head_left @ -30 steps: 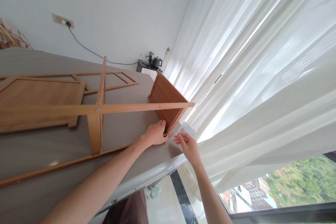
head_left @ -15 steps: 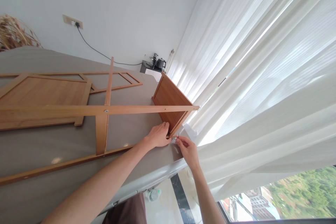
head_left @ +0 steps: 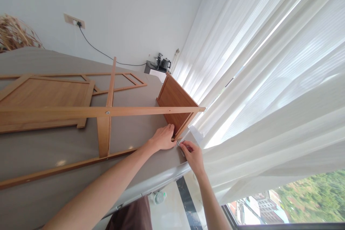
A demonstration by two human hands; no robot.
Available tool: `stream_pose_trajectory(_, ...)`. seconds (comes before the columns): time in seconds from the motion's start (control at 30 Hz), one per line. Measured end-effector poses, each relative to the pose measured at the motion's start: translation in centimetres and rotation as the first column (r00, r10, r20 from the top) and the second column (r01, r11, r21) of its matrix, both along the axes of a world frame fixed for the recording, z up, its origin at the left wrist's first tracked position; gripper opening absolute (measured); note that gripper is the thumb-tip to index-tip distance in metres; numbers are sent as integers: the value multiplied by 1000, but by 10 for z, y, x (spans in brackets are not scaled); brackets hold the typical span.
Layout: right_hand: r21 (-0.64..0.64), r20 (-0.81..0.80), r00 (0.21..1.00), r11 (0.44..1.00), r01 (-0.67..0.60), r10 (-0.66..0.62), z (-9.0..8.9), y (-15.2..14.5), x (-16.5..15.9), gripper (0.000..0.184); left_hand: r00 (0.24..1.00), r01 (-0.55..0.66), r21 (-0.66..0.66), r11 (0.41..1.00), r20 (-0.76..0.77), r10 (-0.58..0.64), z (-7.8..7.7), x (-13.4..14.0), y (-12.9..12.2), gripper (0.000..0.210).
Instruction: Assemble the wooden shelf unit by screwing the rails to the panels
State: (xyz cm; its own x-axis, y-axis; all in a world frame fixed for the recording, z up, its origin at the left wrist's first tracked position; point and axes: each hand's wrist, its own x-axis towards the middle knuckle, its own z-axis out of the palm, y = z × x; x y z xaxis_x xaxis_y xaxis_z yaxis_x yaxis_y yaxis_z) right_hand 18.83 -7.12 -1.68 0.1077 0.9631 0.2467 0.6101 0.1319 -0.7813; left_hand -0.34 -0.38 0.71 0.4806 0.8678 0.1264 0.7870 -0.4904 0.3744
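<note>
Snugly, left hand [head_left: 163, 137] around one corner of a grained wooden panel [head_left: 176, 97], right hand [head_left: 193, 153] tight-fingered on something slim, metallic [head_left: 178, 143]

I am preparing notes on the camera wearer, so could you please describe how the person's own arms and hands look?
Both forearms are bare, with no sleeve in view. The left hand and the right hand are ungloved, and no watch or bracelet shows on either wrist. The only clothing visible is a dark brown garment at the bottom edge.
</note>
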Motion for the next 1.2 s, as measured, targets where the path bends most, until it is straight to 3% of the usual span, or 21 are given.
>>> stream_pose_trajectory(0.4,108,126,992,994,-9,-4,-9,0,0,33,1000,3,3,1000,-6,-3,1,0,-1,41)
stream_pose_trajectory(0.57,183,187,981,979,-86,52,-10,-5,-4,32,1000,2,2,1000,-6,-2,1,1,-1,42)
stream_pose_trajectory(0.8,182,224,967,970,-164,121,-2,-5,-5,30,1000,7,-10,1000,-9,-7,2,1,-1,43)
stream_pose_trajectory(1.07,100,113,993,995,26,-37,-5,-4,-9,27,1000,6,-16,1000,-5,-6,5,0,-2,42)
stream_pose_trajectory(1.2,21,38,998,999,48,-49,-4,-2,-7,35,1000,2,-22,1000,-7,-3,4,0,-2,41)
